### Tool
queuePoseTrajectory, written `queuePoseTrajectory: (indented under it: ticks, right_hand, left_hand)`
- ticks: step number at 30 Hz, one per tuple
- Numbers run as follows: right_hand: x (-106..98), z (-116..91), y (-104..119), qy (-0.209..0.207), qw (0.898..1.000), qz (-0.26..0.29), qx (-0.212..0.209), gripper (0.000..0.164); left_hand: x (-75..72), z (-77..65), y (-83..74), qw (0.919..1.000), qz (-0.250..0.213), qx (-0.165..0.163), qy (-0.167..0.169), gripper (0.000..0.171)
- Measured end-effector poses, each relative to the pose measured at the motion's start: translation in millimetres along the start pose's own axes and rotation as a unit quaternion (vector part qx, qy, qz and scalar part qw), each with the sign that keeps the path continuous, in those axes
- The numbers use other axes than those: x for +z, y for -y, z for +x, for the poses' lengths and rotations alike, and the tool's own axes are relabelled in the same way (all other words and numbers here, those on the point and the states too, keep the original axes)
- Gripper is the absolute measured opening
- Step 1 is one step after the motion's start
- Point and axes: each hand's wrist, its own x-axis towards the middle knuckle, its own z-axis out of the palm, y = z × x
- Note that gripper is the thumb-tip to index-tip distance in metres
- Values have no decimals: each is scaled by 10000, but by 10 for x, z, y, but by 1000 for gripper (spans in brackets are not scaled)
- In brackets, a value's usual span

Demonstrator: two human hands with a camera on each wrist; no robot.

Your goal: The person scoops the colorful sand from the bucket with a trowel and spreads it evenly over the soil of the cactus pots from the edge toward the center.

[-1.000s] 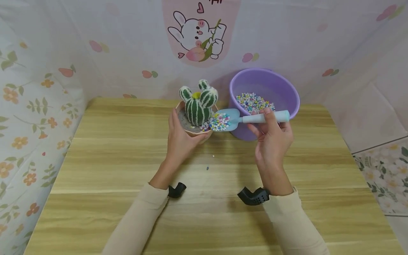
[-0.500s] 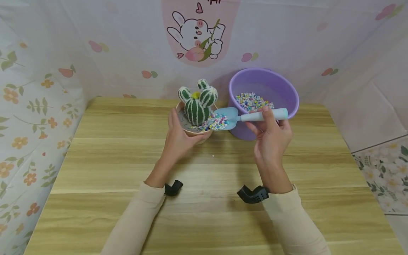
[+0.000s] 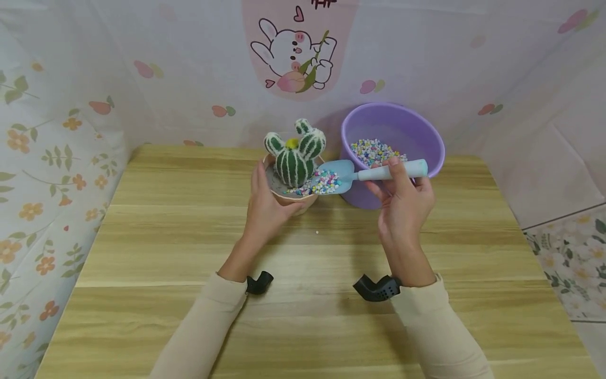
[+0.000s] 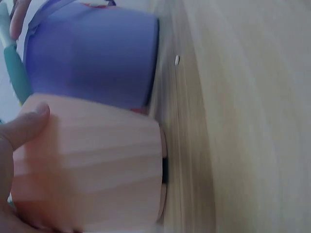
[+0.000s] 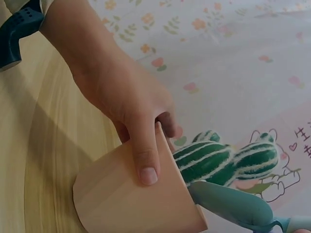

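My left hand (image 3: 266, 205) grips a peach-coloured flower pot (image 4: 97, 160) by its side, thumb on the near wall. In the pot stands a green cactus (image 3: 292, 167) with white stripes and a yellow tuft. Grey filling covers the inside, with colourful pebbles along the front right. My right hand (image 3: 406, 208) holds a light blue trowel (image 3: 347, 171) by its handle. Its blade lies over the pot's right rim, tipped toward the cactus, with pebbles (image 3: 327, 181) near the tip. In the right wrist view the blade meets the rim; the right hand is out of sight there.
A purple bucket (image 3: 395, 109) with many coloured pebbles (image 3: 374, 151) stands right behind the trowel, close to the pot. One small white pebble (image 3: 317, 232) lies on the wooden table (image 3: 303, 326). A printed cloth (image 3: 189, 68) hangs behind the table's far edge.
Pebbles have slid off the trowel into the pot, so fewer are on the blade and more lie in front of the cactus. Both hands stay nearly in place.
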Motion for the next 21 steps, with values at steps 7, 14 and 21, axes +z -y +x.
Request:
queuePoseTrajectory:
  ticks: [7,14,21]
  right_hand:
    - [24,0,5,49,10000,6,-27,32]
    - [37,8,-2,107,9999,-15,-109,26]
    - [34,14,1,115,9998,-79,-154,27]
  left_hand:
    - [123,-59,-61,9982,188,54,-567,128]
    - [98,-49,-33,9990,216,118,-383,129]
    - [-92,40,90,9976,-232,-134,639,129]
